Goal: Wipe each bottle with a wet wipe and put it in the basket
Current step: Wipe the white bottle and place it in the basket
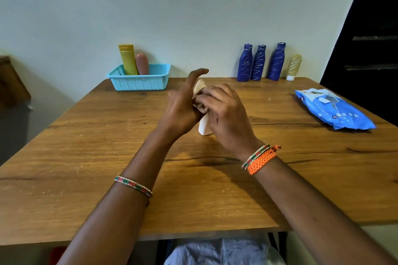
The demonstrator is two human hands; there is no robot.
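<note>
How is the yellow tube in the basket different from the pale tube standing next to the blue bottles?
The yellow tube stands in the turquoise basket; the pale tube stands on the table. The yellow tube is taller and plain; the pale tube bears white scribbled streaks. Both are upright by the wall.

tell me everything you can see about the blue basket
The basket is light turquoise plastic, rectangular, with perforated mesh walls and a flared rim. It sits upright on the wooden table at its far left edge, near the wall. A yellow tube and a pinkish bottle stand inside it. No hand touches it.
</note>
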